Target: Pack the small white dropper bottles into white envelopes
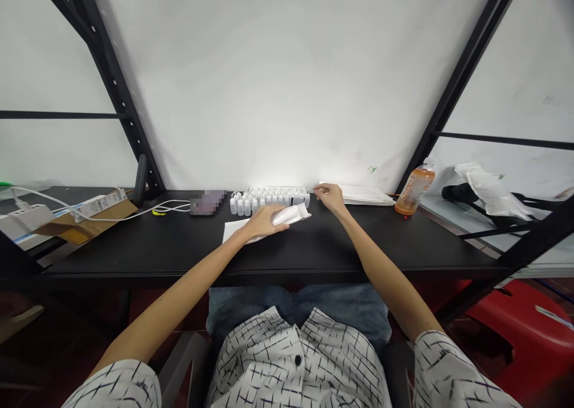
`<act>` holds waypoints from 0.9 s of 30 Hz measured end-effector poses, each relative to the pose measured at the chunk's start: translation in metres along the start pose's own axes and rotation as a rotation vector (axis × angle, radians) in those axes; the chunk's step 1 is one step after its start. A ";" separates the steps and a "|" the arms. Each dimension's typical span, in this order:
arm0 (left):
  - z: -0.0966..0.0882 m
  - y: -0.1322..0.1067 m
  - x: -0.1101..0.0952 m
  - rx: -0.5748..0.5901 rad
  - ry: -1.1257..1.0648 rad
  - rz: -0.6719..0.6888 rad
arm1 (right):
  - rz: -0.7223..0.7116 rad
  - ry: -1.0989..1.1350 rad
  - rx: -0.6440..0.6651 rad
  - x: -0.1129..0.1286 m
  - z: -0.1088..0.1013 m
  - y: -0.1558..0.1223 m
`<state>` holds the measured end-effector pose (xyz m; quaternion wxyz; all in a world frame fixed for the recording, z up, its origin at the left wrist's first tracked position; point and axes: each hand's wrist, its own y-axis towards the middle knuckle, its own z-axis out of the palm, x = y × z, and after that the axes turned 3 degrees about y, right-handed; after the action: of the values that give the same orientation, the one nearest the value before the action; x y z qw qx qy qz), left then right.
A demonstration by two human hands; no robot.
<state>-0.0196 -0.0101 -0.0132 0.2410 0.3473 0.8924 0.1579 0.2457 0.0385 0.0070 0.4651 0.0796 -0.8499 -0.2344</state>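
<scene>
My left hand (264, 221) is wrapped round a white plastic packet (290, 215), which is held just above the black table. A white sheet or flap (231, 230) shows under that hand and wrist; whether it belongs to the packet I cannot tell. Right behind the packet stand several small white dropper bottles (247, 204) in close rows. To their right, my right hand (330, 196) is raised a little, thumb and forefinger pinched together. What those fingertips hold, if anything, is too small to make out. Beside it lies a stack of flat white bags (365, 194).
A bottle of orange drink (415, 186) stands at the table's right end. A phone-like object (207, 203), blurred out, lies left of the bottles, near a white cable (168, 207). Further left are an opened cardboard box (96, 216) and a power strip (27, 219). Black metal posts (121, 91) frame the table (323, 252).
</scene>
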 end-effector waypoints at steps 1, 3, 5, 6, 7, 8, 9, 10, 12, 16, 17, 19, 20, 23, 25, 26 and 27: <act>0.001 0.000 0.000 0.012 0.013 0.000 | -0.030 -0.133 -0.060 -0.005 0.001 0.001; 0.002 0.000 0.000 0.046 0.031 -0.001 | -0.075 -0.327 -0.076 -0.011 0.003 0.002; 0.004 0.000 0.002 0.077 0.042 -0.005 | -0.090 -0.409 -0.026 -0.012 0.008 0.003; 0.005 0.000 0.002 0.089 0.046 -0.007 | -0.093 -0.428 -0.005 -0.010 0.012 0.004; 0.006 0.000 0.003 0.097 0.048 -0.007 | -0.098 -0.445 0.010 -0.009 0.015 0.004; 0.007 0.000 0.003 0.104 0.049 -0.005 | -0.106 -0.461 0.021 -0.007 0.018 0.005; 0.007 0.000 0.004 0.110 0.049 -0.003 | -0.118 -0.477 0.030 -0.005 0.021 0.007; 0.007 0.000 0.004 0.114 0.048 -0.004 | -0.133 -0.491 0.040 -0.004 0.023 0.008; 0.008 -0.001 0.004 0.117 0.040 -0.011 | -0.170 -0.499 0.055 -0.003 0.025 0.010; 0.008 -0.001 0.003 0.105 0.010 -0.011 | -0.206 -0.450 0.043 -0.005 0.017 0.014; 0.008 -0.001 0.003 0.102 0.005 -0.009 | -0.199 -0.434 0.023 -0.005 0.014 0.015; 0.007 -0.001 0.002 0.102 0.000 -0.017 | -0.174 -0.381 -0.027 -0.005 0.006 0.016; 0.006 -0.001 0.001 0.103 -0.001 -0.024 | -0.160 -0.341 -0.052 -0.005 0.001 0.016; 0.004 0.000 -0.001 0.097 -0.003 -0.043 | -0.109 -0.150 -0.073 -0.003 -0.015 0.016; 0.003 0.000 -0.002 0.078 -0.011 -0.047 | -0.086 0.038 -0.023 0.001 -0.025 0.014; 0.003 -0.001 -0.002 0.067 -0.016 -0.049 | -0.073 0.138 0.026 0.003 -0.029 0.012; 0.002 -0.001 -0.002 0.058 -0.021 -0.051 | -0.055 0.225 0.087 0.006 -0.033 0.010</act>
<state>-0.0177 -0.0114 -0.0149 0.2441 0.3330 0.9025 0.1221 0.2703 0.0344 0.0308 0.5471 0.1489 -0.7992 -0.1995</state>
